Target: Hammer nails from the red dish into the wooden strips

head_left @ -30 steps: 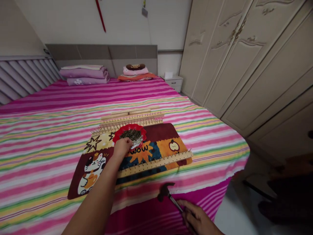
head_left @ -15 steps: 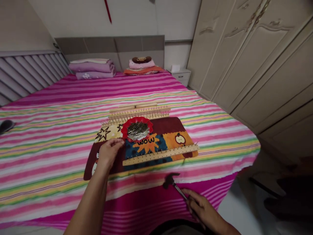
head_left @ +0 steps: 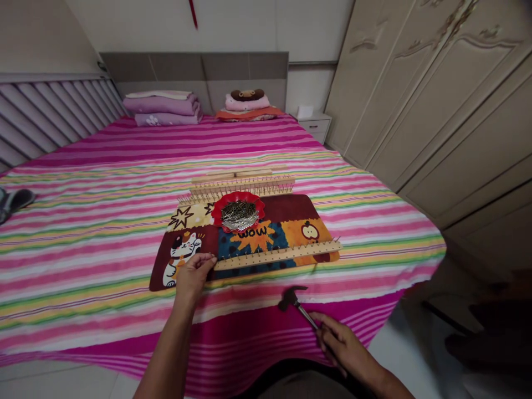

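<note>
My right hand grips a claw hammer by its handle, its dark head over the near edge of the bed. My left hand is closed in a pinch at the left end of a narrow wooden strip. What sits between its fingertips is too small to make out. Nails stand along the strip, which lies across the near part of a patterned mat. Beyond the strip, a red scalloped bowl holds a heap of loose nails.
More wooden strips, with many upright nails, lie behind the bowl. The mat rests on a striped bedspread. Folded bedding is stacked near the headboard. A wardrobe stands at the right, and a dark object lies far left.
My left hand has moved from beside the red bowl toward me, to the strip's left end. The hammer stays in my right hand, almost unmoved. The view has shifted slightly.
</note>
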{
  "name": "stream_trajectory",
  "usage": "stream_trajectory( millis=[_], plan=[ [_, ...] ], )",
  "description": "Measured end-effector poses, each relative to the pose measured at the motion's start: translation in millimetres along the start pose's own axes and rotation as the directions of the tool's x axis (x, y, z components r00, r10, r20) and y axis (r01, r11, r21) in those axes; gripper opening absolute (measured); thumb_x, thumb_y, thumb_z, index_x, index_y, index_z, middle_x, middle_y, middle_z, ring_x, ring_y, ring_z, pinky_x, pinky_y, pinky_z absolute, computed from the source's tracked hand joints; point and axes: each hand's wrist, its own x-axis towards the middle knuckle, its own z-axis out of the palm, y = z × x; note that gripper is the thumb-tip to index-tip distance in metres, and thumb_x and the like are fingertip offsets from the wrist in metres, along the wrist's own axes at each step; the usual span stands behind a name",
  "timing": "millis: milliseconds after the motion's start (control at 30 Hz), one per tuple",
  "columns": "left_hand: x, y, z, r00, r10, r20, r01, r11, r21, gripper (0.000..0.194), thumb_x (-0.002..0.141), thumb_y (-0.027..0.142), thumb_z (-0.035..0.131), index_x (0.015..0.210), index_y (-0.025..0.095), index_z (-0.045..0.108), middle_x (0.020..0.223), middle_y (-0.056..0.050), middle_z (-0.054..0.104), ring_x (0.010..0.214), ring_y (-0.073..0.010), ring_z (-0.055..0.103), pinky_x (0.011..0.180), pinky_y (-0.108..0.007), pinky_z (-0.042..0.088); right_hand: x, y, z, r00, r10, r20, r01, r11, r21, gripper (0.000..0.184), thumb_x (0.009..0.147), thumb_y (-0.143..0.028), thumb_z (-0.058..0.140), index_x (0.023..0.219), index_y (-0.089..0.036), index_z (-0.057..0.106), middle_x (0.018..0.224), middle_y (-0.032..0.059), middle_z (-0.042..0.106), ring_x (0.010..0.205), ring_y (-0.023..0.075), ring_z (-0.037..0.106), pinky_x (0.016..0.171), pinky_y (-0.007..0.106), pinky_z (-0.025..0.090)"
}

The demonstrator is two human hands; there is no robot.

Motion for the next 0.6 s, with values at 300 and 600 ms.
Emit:
stream_trajectory(
  millis=[300, 600],
  plan=[
    [-6.5, -4.0, 0.5, 0.994, 0.113, -0.014, -0.106, 0.965, 0.238, 0.033, 0.054, 0.05, 0.064, 0.068, 0.021, 0.066, 0.066, 0.0, 0.068, 0.064, -0.0156, 0.059, 0.06, -0.026, 0.044, -2.4, 0.8, -0.2, 0.999, -0.05, 0.013, 0.051, 0.999, -0.015, 0.057, 0.076, -0.053, 0.049, 0.119, -0.015, 0.052, 0.05, -0.0103, 0.039, 0.037, 0.0064, 0.033, 0.036, 0.019, 0.025],
    [-14.6, -11.1, 3.7, 0.976, 0.211, -0.061, -0.188, 0.945, 0.267, 0.023, 0.06, 0.045, 0.062, 0.069, 0.024, 0.067, 0.067, 0.003, 0.069, 0.066, -0.0161, 0.062, 0.065, -0.027, 0.047, -14.4, -95.9, 29.7, 0.902, -0.392, 0.182, 0.421, 0.892, -0.164, 0.04, 0.089, -0.034, 0.043, 0.126, -0.02, 0.052, 0.06, -0.0062, 0.04, 0.049, 0.0082, 0.036, 0.046, 0.02, 0.029]
  ],
)
